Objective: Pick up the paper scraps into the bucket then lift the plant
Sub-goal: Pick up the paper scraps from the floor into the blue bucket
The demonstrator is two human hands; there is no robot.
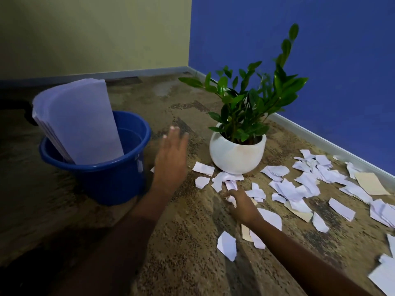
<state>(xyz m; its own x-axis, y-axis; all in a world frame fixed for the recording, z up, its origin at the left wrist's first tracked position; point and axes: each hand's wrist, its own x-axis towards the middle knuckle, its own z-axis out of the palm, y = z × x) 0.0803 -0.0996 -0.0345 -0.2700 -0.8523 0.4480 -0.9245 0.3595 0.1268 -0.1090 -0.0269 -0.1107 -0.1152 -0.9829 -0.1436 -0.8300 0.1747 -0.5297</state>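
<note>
Left hand (171,159) hovers flat, released, beside the bucket (111,180); right hand (240,207) pinches paper scraps (230,185). Best to gather several before lifting.

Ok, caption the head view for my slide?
Right hand pinches torn white paper scraps on speckled carpet before the white round plant pot; open left hand hovers beside blue plastic bucket.

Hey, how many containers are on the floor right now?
2. A blue bucket stands on the left, with paper sheets in it; a white pot holding the plant stands to its right, near the blue wall. None seems hidden.
</note>
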